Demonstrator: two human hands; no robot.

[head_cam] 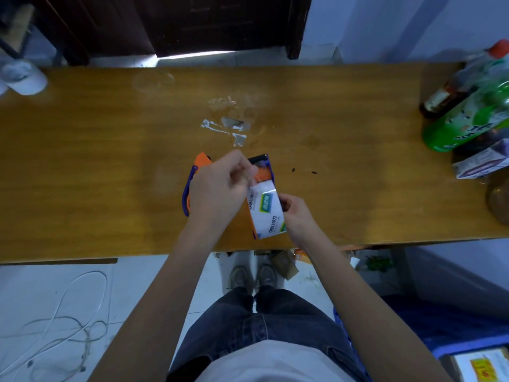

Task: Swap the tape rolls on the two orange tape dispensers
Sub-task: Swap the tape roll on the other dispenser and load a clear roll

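Observation:
Two orange tape dispensers with blue trim lie near the front edge of the wooden table [110,161]. The left dispenser [199,164] is mostly hidden under my left hand [217,188]. The right dispenser [263,168] carries a tape roll [265,213] with a white printed label. My left hand hovers over both, its thumb and fingertips pinched at the roll's upper end, seemingly on the free tape end. My right hand [296,213] grips the roll's right side from below. Whether the left dispenser holds a roll is hidden.
Scraps of clear tape [225,125] are stuck to the table behind the dispensers. Bottles [465,111] and a small carton [480,161] crowd the right end. A white cap [23,78] sits at the far left corner. A cable lies on the floor at lower left.

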